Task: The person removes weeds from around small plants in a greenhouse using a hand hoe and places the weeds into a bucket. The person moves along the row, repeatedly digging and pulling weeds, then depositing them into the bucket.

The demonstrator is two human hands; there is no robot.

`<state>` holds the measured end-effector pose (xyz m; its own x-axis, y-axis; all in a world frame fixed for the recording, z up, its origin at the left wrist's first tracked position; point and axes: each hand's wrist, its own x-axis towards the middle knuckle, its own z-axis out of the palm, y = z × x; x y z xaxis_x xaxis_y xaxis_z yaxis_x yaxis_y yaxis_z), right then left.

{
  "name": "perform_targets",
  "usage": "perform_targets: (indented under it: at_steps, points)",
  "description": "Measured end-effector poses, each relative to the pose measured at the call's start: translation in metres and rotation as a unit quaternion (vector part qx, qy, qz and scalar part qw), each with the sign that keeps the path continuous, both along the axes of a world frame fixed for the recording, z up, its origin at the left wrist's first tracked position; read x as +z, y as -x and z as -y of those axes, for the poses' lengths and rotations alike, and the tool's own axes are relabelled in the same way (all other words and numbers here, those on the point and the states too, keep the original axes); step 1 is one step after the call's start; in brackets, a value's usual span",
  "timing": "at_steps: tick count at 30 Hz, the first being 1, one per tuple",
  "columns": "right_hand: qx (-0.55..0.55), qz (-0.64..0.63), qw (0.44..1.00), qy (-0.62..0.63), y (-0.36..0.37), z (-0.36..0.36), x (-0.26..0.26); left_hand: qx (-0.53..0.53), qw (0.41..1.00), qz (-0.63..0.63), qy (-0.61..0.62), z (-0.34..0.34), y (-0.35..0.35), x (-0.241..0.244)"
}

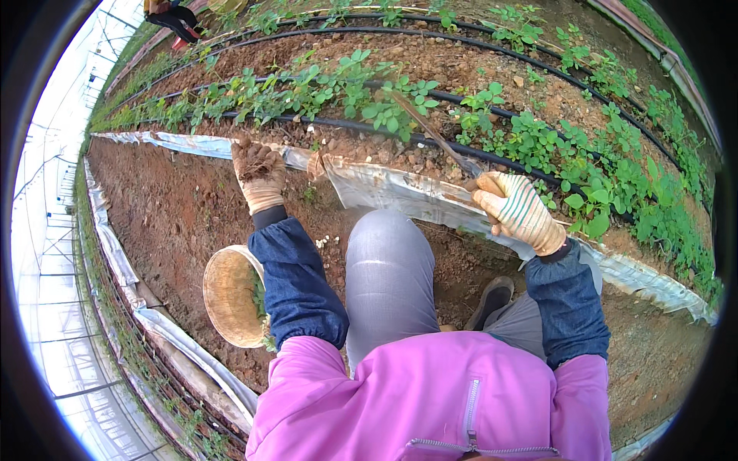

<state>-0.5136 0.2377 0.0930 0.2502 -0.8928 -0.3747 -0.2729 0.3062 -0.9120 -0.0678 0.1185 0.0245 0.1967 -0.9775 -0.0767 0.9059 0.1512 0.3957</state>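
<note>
My left hand (261, 174), in a soil-stained knit glove, is curled at the edge of the raised bed around what looks like a brown clump of roots and soil (253, 164). My right hand (513, 206), in a cream glove with green stripes, grips a long, narrow, rusty-bladed hand tool (429, 128). Its blade slants up and left over the black drip lines, its far end blurred among the leaves; the exact kind of tool is unclear. Low green leafy plants (392, 106) grow along the bed (375, 151) beside both hands.
A pale round bucket (228, 299) holding some greenery stands by my left forearm. White plastic sheeting (398, 187) edges the bed. Black drip hoses (496, 152) run along it. Another person (173, 20) is at the far upper left. Small white bits (327, 241) lie on the soil path.
</note>
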Motion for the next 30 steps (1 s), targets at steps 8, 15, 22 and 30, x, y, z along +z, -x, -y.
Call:
perform_targets:
  at_steps: [8,15,22,30]
  points:
    - [0.103,-0.422,0.846,0.31,-0.011,0.131,0.035,0.043,0.982,-0.165,-0.08,-0.022,0.031,-0.06]
    - [0.201,-0.576,0.665,0.429,-0.034,0.212,0.029,-0.117,0.971,-0.203,-0.053,-0.016,0.026,-0.074]
    - [0.279,-0.564,0.692,0.353,-0.055,0.256,0.013,-0.203,0.97,-0.124,-0.045,0.002,0.014,-0.058]
    - [0.24,-0.418,0.848,0.221,-0.044,0.265,-0.023,-0.27,0.954,-0.117,-0.048,0.081,0.051,-0.037]
